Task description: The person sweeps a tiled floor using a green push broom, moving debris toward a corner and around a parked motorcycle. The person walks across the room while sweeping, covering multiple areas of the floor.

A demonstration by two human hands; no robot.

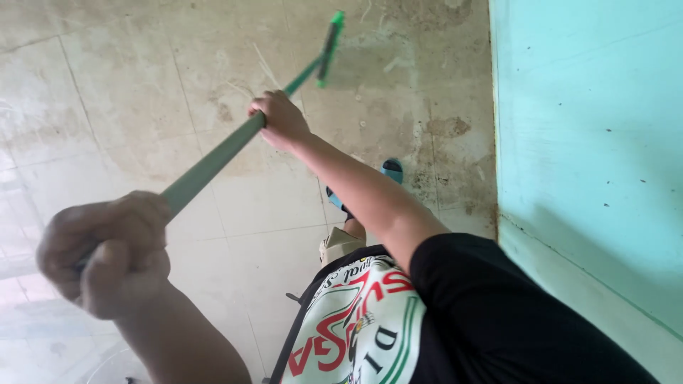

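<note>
A long green handle [213, 162] runs from the lower left up to a bright green scrubber head [330, 47] resting on the dirty tiled floor [142, 92]. My left hand [107, 252] is closed around the near end of the handle. Farther along the handle, my right hand [281, 119] grips it with the arm stretched out. Brown stains and smears cover the tiles around the head.
A turquoise wall [590, 128] rises along the right side, meeting the floor at a grimy edge. A blue sandal [390, 171] on my foot shows below my right arm. Wet, paler tiles lie at the lower left.
</note>
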